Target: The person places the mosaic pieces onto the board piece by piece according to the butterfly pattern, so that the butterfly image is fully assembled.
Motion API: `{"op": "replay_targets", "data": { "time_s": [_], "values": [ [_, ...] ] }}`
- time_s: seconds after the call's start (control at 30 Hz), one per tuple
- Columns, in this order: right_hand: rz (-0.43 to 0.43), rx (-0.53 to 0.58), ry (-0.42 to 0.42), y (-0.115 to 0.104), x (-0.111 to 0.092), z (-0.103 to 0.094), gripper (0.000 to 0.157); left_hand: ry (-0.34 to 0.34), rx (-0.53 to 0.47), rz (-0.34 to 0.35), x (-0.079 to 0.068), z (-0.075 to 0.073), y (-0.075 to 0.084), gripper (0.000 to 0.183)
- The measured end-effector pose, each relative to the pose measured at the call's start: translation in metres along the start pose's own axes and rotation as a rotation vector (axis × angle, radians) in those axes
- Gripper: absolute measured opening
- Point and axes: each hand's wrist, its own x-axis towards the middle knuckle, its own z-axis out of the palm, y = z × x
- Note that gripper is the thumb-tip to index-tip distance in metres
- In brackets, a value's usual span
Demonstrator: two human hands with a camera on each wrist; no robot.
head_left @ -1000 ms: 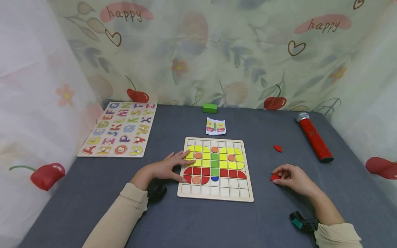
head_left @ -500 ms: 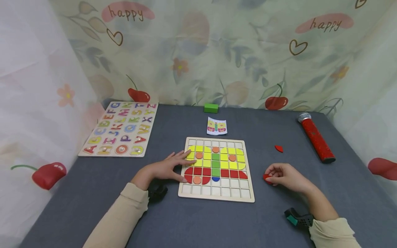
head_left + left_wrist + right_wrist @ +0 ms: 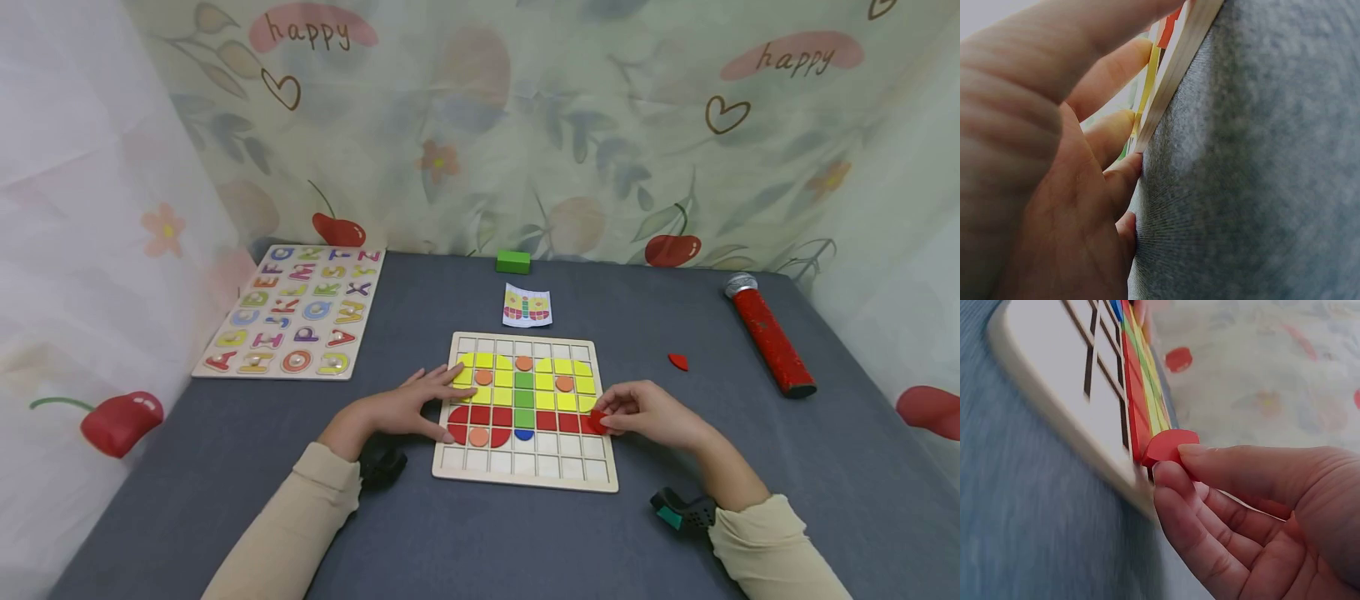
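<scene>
A wooden grid board [image 3: 502, 461] lies on the dark cloth, with yellow, red, green, orange and blue flat pieces in its cells. My left hand [image 3: 397, 410] rests on its left edge, fingers spread over yellow pieces and thumb by the red ones. At the board's right edge, my right hand [image 3: 654, 413] pinches a small red piece [image 3: 1169, 445] between thumb and fingertips, close over the end of the red row. More red shows behind those fingers in the right wrist view. One loose red quarter-round piece [image 3: 678, 362] lies right of the board.
Behind the board lies a small butterfly pattern card [image 3: 527, 307], with a green block [image 3: 513, 262] farther back. A letter puzzle board [image 3: 315, 317] is at the back left. A red microphone [image 3: 772, 337] lies at the right. Patterned curtains [image 3: 480, 125] enclose the table.
My right hand has carried the red piece left from the cloth to the board's right edge. The left hand keeps its place on the board.
</scene>
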Motion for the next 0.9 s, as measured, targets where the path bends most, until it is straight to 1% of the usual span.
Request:
{"op": "replay_targets", "data": {
  "time_s": [0.2, 0.33, 0.5, 0.73, 0.9],
  "values": [
    [-0.032, -0.028, -0.039, -0.013, 0.017, 0.012, 0.025, 0.003, -0.002, 0.003, 0.000, 0.000, 0.000, 0.075],
    [-0.056, -0.023, -0.064, -0.020, 0.027, 0.020, 0.023, 0.000, -0.002, 0.002, 0.001, 0.000, 0.000, 0.075],
    [-0.077, -0.057, -0.055, -0.027, 0.037, 0.028, 0.019, -0.002, -0.003, 0.004, 0.001, 0.000, 0.000, 0.075],
    [-0.046, -0.010, -0.078, -0.033, 0.040, 0.035, 0.019, -0.002, -0.001, 0.008, 0.001, 0.001, 0.000, 0.075],
    [-0.043, -0.059, -0.069, -0.032, 0.037, 0.039, 0.014, 0.004, 0.000, 0.008, 0.001, 0.001, -0.001, 0.075]
  ]
}}
